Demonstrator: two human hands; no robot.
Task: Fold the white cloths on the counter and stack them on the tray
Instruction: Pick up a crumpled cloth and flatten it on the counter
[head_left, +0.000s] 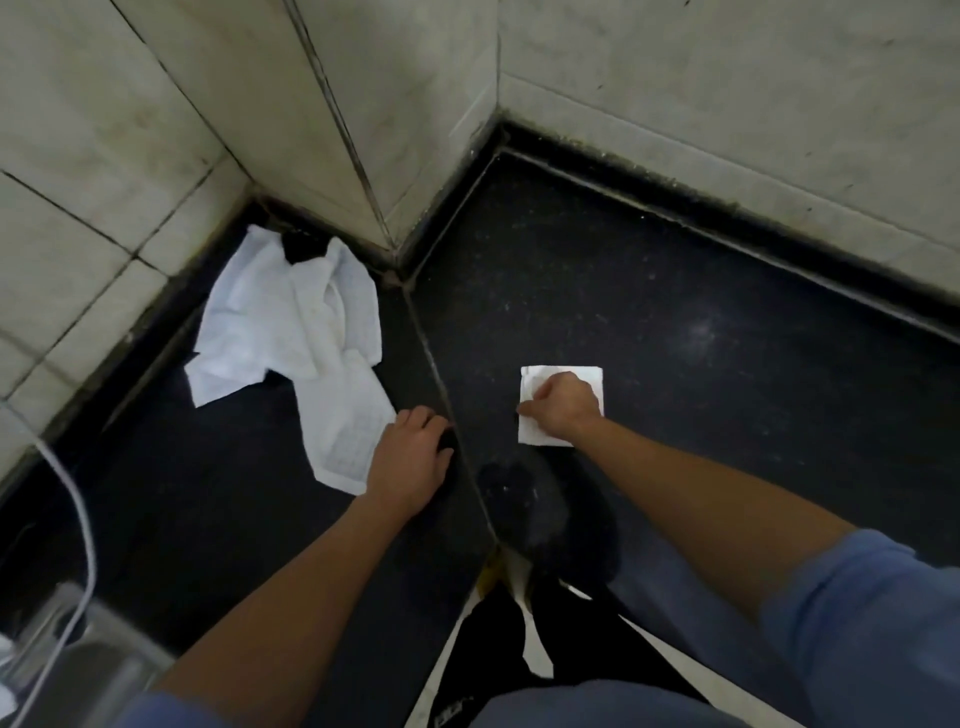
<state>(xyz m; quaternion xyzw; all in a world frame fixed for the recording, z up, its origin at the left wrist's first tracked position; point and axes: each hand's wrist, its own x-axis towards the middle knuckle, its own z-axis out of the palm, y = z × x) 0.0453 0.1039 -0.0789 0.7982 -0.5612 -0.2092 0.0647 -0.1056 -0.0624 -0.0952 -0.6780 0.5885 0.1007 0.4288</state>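
A small folded white cloth (587, 379) lies square on the dark counter (675, 312) right of centre. My right hand (563, 405) rests on top of it with fingers curled, pressing it down. A heap of unfolded white cloths (291, 322) lies crumpled at the left, near the wall corner. One cloth (348, 431) trails from the heap toward me. My left hand (413, 457) lies flat on the counter, fingers apart, touching the near edge of that cloth. A clear tray (104, 649) shows at the bottom left corner, mostly cut off.
Tiled walls (363, 104) enclose the counter at the back and jut out as a corner between the two cloth areas. A white cable (78, 493) curves down at the far left over the tray. A seam (441, 384) runs diagonally across the counter.
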